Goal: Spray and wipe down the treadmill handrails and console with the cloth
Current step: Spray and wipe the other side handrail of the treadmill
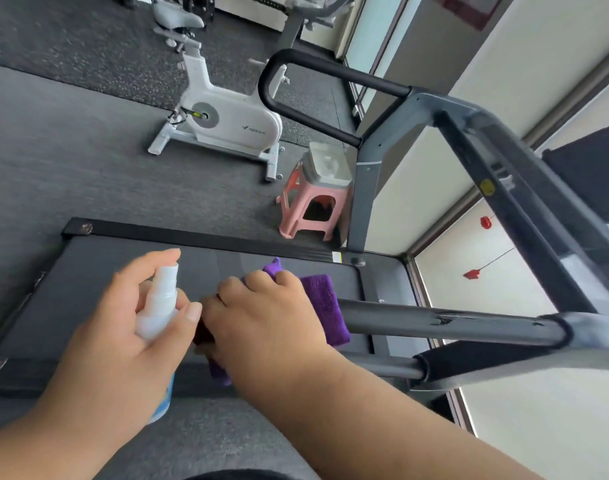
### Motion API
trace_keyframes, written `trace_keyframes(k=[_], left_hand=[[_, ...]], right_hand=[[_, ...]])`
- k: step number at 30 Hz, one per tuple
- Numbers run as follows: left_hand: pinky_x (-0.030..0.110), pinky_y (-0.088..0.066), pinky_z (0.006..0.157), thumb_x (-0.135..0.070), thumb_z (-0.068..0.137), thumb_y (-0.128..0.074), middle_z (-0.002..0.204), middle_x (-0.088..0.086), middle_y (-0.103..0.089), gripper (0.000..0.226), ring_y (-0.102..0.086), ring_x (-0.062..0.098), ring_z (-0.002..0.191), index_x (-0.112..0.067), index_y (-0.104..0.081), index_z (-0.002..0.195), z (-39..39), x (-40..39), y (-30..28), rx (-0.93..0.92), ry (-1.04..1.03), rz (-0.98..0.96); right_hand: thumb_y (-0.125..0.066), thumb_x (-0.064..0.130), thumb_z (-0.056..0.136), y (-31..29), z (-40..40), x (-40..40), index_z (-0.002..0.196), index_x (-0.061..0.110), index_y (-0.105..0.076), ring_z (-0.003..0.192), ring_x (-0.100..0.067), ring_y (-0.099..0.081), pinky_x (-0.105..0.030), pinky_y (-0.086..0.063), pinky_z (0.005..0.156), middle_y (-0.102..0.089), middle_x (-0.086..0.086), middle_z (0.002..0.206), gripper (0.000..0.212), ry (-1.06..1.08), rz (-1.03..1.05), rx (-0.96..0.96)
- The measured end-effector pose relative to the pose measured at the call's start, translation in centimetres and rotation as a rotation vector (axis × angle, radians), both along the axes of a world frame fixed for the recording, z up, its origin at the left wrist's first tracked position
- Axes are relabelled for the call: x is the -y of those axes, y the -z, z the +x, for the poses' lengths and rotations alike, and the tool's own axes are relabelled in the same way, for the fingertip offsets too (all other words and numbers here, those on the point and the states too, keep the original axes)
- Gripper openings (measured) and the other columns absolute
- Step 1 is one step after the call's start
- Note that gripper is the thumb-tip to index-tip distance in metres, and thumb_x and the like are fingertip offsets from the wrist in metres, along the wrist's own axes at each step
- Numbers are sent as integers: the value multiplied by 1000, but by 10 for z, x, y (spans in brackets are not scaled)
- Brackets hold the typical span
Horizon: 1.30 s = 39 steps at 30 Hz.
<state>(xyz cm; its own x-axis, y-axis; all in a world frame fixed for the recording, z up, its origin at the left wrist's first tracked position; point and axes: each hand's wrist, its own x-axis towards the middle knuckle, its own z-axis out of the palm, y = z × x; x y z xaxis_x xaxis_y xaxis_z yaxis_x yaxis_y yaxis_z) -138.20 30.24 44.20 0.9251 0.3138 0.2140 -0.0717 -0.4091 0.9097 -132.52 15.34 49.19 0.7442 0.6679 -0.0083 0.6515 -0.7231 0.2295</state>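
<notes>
Head view: only one camera; every place below was given relative to the near black tubular handrail (445,323).
Left hand (123,327): sat just off the free end of that handrail, fingers closed round a small white plastic spray bottle (157,306), the forefinger lying over the nozzle top.
Right hand (261,317): was clamped on a folded purple microfibre cloth (322,306), pressing it around the handrail's free end; the cloth wrapped the tube, not merely lay beside it.
Treadmill belt deck (192,271): lay below the handrail.
Far handrail loop (317,67): stood well beyond, on the opposite side of the deck.
Console (587,174): a dark panel past the handrail's fixed end, partly out of view.
Step in hand: judged to be wiping the near rail.
Doing it well: probably keep the cloth wrapped fully round the tube and draw it towards the console in one steady pass; the scuffed patch further along the rail likely needs firmer pressure, and the bottle is best aimed away from the console.
Bystanders: a white exercise bike (227,119) and a pink plastic stool (313,206) stood beyond the far side of the deck.
Writing: the bike carried a small dark logo, too blurred to read; a yellow round sticker on the frame and the bottle's blue label were likewise illegible.
</notes>
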Motion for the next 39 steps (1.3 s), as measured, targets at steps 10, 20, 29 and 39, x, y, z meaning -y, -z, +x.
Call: trace_keyframes(k=[10, 20, 29, 39], left_hand=[[8, -45, 47, -52, 76, -54, 92, -12, -66, 43, -63, 16, 66, -64, -43, 115, -8, 15, -19, 27, 240, -47], [24, -54, 53, -63, 78, -63, 93, -8, -69, 61, -70, 11, 68, -48, -44, 135, -9, 7, -9, 122, 226, -67], [33, -55, 43, -51, 70, -64, 85, -9, -69, 73, -69, 16, 61, -39, -46, 139, 5, 12, 0, 61, 306, -55], [1, -43, 65, -36, 70, -63, 81, -20, -66, 57, -62, -4, 64, -66, -43, 114, -12, 38, -34, 164, 474, 143]], right_hand=[[-27, 73, 88, -14, -19, 135, 139, 49, -47, 137, -15, -32, -54, -10, 118, -51, 23, 137, 60, 506, 156, -10], [-59, 44, 79, 20, -30, -2, 109, 34, -65, 105, -25, -46, -49, -32, 104, -58, 8, 107, 32, 197, 28, 124], [-31, 74, 91, 5, -16, 85, 115, 35, -63, 106, -21, -54, -42, -33, 101, -64, 11, 109, 56, 450, 314, 129], [-20, 56, 99, -3, -13, 172, 108, 40, -67, 114, -12, -53, -34, -25, 105, -64, 22, 113, 50, 779, 374, 232]])
